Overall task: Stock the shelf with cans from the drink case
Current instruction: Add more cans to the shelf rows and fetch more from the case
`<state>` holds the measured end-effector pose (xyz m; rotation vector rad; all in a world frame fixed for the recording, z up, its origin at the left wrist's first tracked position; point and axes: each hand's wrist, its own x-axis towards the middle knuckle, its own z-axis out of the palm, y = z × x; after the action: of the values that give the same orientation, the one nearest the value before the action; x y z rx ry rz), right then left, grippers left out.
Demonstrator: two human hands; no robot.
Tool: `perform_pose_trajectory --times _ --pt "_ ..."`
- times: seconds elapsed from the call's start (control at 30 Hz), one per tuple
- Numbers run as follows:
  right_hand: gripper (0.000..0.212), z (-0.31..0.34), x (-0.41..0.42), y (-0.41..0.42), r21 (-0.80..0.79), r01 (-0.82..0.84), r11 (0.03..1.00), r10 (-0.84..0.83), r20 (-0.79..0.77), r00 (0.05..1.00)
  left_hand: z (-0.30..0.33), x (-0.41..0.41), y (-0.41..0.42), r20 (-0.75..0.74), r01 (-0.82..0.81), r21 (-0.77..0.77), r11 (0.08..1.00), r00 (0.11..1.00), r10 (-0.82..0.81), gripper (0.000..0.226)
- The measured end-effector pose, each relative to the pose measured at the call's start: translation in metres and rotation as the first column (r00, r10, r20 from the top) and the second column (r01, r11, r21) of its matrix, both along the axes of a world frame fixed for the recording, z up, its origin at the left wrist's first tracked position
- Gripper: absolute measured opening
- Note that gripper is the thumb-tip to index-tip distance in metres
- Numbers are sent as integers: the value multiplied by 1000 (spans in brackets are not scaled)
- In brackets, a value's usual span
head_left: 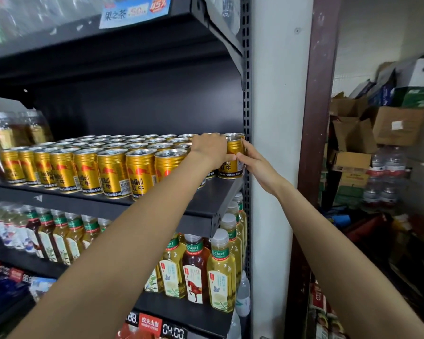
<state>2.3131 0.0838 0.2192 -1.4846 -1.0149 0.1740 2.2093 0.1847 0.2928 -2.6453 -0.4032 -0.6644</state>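
Two bare forearms reach up and forward, converging toward twelve o'clock. The left hand, back facing the camera, has its fingers curled over to the right. The right hand lies at its three o'clock, fingers straight and together, pointing toward eleven o'clock.

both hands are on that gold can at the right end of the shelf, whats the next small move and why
Probably let go and draw both hands back. The gold can already stands upright on the shelf, at the right end of the can rows, with the left hand and right hand on either side of it.
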Motion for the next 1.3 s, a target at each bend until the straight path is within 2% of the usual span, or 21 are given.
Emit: perform_pose_trajectory --times 0.07,0.13,0.23,0.3,0.37,0.47,0.53,0.57,0.63,0.73,0.83,0.93,1.03,1.1,1.2,1.3 --pt "58 4 -5 -2 -18 53 998 -53 8 999 0 -3 -4 11 -6 13 1000 1000 6 73" --pt "59 8 -13 -5 15 135 991 -135 32 990 0 -8 -11 59 37 10 999 998 -38 73" --pt "49 15 -35 -12 161 295 942 -314 103 944 -4 -25 -21 203 152 -26 988 969 -144 55" --pt "39 16 -57 -17 289 389 875 -440 135 888 -9 -44 -25 340 274 -55 960 909 -240 44" --pt "30 14 -82 -24 417 443 793 -543 156 825 -17 -66 -27 502 423 -60 904 796 -340 35" --pt "18 8 -142 -30 588 450 672 -667 219 712 -32 -114 -20 718 637 -29 770 549 -427 22" --pt "15 0 -186 -29 657 424 624 -720 271 639 -47 -149 -10 802 741 6 671 398 -446 21" --pt "15 -7 -207 -26 676 412 611 -738 297 606 -58 -167 -5 831 781 -5 625 351 -432 20" --pt "13 -25 -246 -17 690 395 606 -757 349 552 -81 -205 7 876 853 -90 514 313 -366 19" --pt "13 -67 -302 1 634 392 667 -723 423 546 -127 -262 34 873 886 -263 381 387 -296 17" --pt "16 -124 -355 20 496 423 759 -641 449 623 -179 -316 70 792 835 -495 242 548 -270 17" --pt "24 -186 -404 40 291 516 806 -592 382 709 -233 -366 108 762 798 -584 148 601 -239 17" --pt "30 -243 -448 60 48 574 818 -558 309 770 -286 -410 140 738 763 -625 167 647 -192 17" --pt "30 -278 -473 73 -150 557 817 -504 282 816 -323 -434 160 655 675 -716 181 738 -161 17" --pt "26 -328 -501 86 -431 452 781 -409 195 892 -381 -463 190 435 466 -857 222 883 -175 13" --pt "30 -375 -520 94 -668 280 690 -297 92 950 -436 -486 211 148 187 -954 235 974 -171 10"
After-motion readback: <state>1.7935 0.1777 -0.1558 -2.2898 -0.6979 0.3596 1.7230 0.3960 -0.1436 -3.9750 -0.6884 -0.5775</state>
